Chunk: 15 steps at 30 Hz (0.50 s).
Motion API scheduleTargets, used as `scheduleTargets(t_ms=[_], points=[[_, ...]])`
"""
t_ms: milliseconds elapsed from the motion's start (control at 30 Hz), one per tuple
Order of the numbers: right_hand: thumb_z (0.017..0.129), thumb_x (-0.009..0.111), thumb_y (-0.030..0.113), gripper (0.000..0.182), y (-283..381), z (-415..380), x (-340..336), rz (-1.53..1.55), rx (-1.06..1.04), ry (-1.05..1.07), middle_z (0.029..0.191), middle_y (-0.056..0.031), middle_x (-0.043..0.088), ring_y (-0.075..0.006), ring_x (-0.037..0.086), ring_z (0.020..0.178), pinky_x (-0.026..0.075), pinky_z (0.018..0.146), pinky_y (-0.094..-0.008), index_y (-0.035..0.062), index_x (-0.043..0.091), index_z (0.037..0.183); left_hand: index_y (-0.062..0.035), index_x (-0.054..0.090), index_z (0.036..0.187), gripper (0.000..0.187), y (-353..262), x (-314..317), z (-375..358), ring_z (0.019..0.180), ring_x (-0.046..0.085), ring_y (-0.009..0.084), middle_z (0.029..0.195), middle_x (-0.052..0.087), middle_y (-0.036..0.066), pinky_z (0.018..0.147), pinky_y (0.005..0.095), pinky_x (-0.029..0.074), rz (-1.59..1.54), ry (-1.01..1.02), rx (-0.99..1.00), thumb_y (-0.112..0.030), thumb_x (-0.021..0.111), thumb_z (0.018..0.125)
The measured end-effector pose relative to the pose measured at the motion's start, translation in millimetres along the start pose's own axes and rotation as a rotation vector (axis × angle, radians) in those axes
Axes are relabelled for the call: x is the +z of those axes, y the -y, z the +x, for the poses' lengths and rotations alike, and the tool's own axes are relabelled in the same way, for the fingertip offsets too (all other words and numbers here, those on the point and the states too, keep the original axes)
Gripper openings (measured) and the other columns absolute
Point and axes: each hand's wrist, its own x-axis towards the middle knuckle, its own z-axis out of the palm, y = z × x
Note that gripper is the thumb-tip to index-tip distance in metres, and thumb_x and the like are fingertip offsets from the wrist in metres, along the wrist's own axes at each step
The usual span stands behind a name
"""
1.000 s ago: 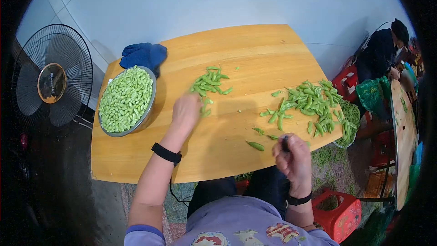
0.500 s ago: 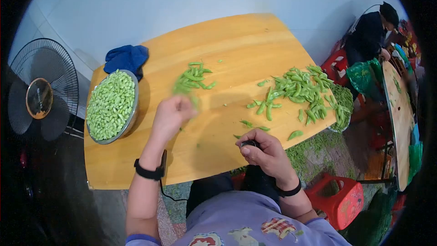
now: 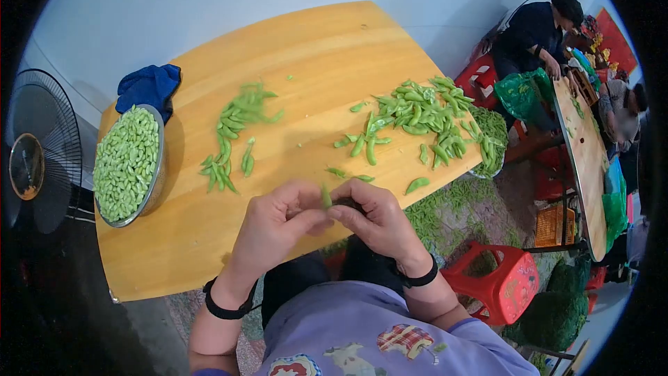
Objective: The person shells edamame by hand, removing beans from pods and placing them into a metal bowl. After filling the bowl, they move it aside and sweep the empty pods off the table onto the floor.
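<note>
Near the table's front edge my two hands meet. A green pod stands upright between their fingertips. My left hand pinches it from the left. My right hand is closed around a small dark object, mostly hidden by the fingers, and its fingertips reach the pod. Beyond my left hand, a group of pods lies on the wooden table; part of it is blurred. A larger heap of pods is at the table's right end. The metal bowl at the left holds shelled green beans.
A blue cloth lies behind the bowl, and a fan stands at the far left. A red stool and a container of pods are at the right. Two people work around another table.
My left hand has moved right and toward me, meeting my right hand at a pod. Pods now lie farther forward on the left of the table. The view has shifted.
</note>
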Motion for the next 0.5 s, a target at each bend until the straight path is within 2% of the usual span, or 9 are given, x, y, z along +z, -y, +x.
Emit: scheduleTargets(t_ms=[100,167,233,300,367,400,433,500], points=[[0.079,0.06,0.007,0.016,2,-2,2,-0.043,-0.012,-0.039,0.072,-0.0092,0.054,-0.0158,0.051,0.067,0.042,0.061,-0.028,-0.0019,0.056,0.092,0.0,0.058,0.086,0.009,-5,2,0,0.059,0.053,0.0057,0.069,0.058,-0.001,0.055,0.0198,0.043,-0.03,0.001,-0.088,-0.008,0.058,0.082],[0.08,0.06,0.008,0.016,0,-4,5,-0.003,-0.034,-0.039,0.072,-0.0083,0.054,-0.0151,0.05,0.066,0.042,0.06,-0.0279,-0.002,0.056,0.092,-0.0009,0.058,0.084,0.009,0,3,4,0.062,0.053,0.0058,0.069,0.058,0.0,0.058,0.0197,0.043,-0.072,-0.062,-0.139,-0.01,0.058,0.083],[0.08,0.06,0.008,0.016,1,-6,4,0.042,-0.052,-0.044,0.071,-0.0075,0.055,-0.0144,0.05,0.066,0.042,0.06,-0.0277,-0.0021,0.056,0.092,-0.0015,0.059,0.085,0.009,4,-1,8,0.065,0.054,0.0057,0.072,0.059,0.0,0.06,0.0198,0.043,-0.143,-0.035,-0.139,-0.01,0.058,0.083],[0.081,0.06,0.008,0.017,7,-8,-4,0.408,0.346,0.087,0.071,-0.0045,0.054,-0.0113,0.049,0.066,0.042,0.059,-0.0255,-0.0018,0.056,0.095,-0.0022,0.059,0.087,0.009,8,-2,10,0.069,0.054,0.0057,0.075,0.059,0.001,0.062,0.0199,0.043,-0.215,-0.01,-0.139,-0.01,0.058,0.083],[0.082,0.059,0.008,0.018,6,-10,-4,0.496,0.327,0.11,0.071,-0.0029,0.053,-0.0097,0.048,0.065,0.041,0.058,-0.0241,-0.0014,0.055,0.096,-0.0044,0.059,0.088,0.008,13,1,11,0.072,0.054,0.006,0.08,0.059,0.0,0.064,0.0199,0.042,-0.46,-0.014,-0.226,-0.01,0.059,0.082],[0.082,0.059,0.008,0.019,5,-10,-4,0.586,0.305,0.132,0.071,-0.0012,0.052,-0.0081,0.047,0.065,0.041,0.057,-0.0227,-0.001,0.055,0.098,-0.0044,0.059,0.088,0.008,16,3,12,0.072,0.054,0.006,0.08,0.059,0.0,0.064,0.0199,0.042,-0.463,-0.016,-0.226,-0.01,0.059,0.082],[0.082,0.059,0.008,0.019,3,-10,-2,0.585,0.308,0.133,0.071,-0.0012,0.052,-0.0081,0.047,0.065,0.041,0.057,-0.0227,-0.001,0.055,0.098,-0.0052,0.059,0.088,0.008,19,5,13,0.07,0.053,0.0059,0.08,0.058,-0.001,0.062,0.0196,0.041,-0.565,-0.032,-0.264,-0.01,0.059,0.082],[0.083,0.058,0.008,0.02,-2,-10,5,0.228,0.134,-0.047,0.072,-0.0012,0.05,-0.0074,0.046,0.065,0.041,0.057,-0.0217,-0.0005,0.054,0.101,-0.006,0.058,0.089,0.008,21,8,11,0.068,0.053,0.0057,0.081,0.057,-0.002,0.061,0.0193,0.041,-0.672,-0.048,-0.304,-0.009,0.06,0.081]])
